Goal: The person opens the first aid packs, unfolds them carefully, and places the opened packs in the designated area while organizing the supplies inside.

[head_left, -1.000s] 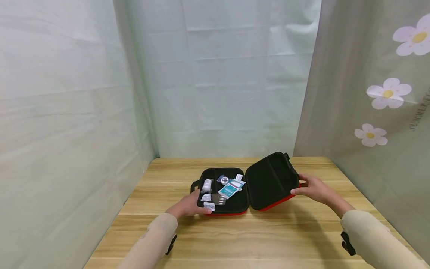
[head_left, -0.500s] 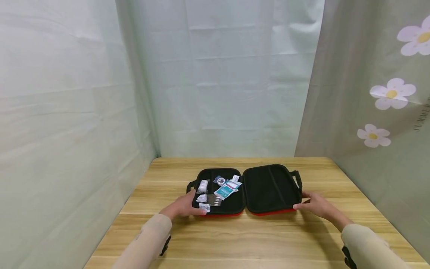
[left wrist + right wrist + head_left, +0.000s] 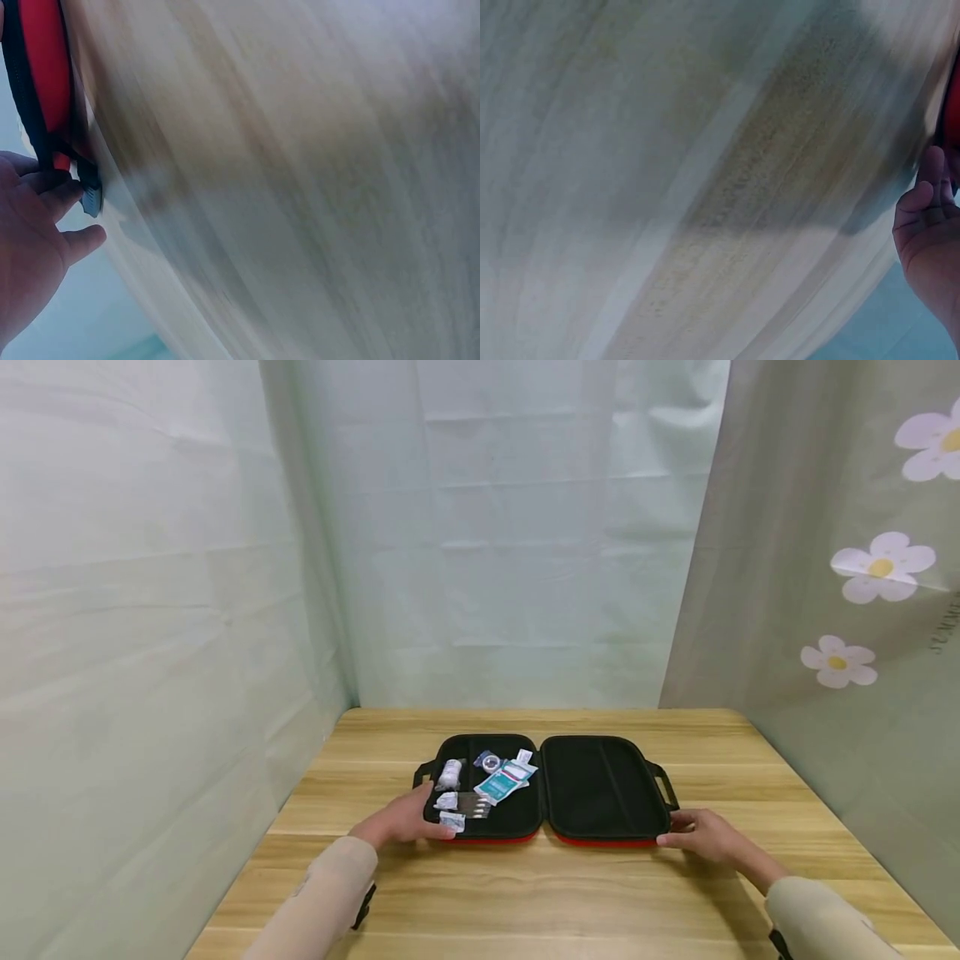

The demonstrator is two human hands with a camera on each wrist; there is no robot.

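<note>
An unzipped first-aid case (image 3: 596, 785), black inside with a red outer shell, lies flat and spread wide on the wooden table. My left hand (image 3: 401, 817) grips the left half at its near-left corner, thumb along the front edge; the left wrist view shows its fingers (image 3: 56, 187) curled at the red shell near a black strap. On the other side my right hand (image 3: 705, 835) holds the near-right corner of the bare lid half, below its handle (image 3: 663, 783). In the left half lie a white wrapped roll (image 3: 450, 772), teal-and-white packets (image 3: 501, 783) and a clear sleeve (image 3: 474, 806).
The wooden table (image 3: 495, 902) extends in front of and around the case. Pale curtains (image 3: 510, 568) stand behind it and at both sides. A small round roll (image 3: 491, 763) and small white packets (image 3: 452, 822) also lie in the left half.
The lid half has come down from a tilt to lie flat, lowered by my right hand. My left hand keeps its grip as the case shifts slightly left in view.
</note>
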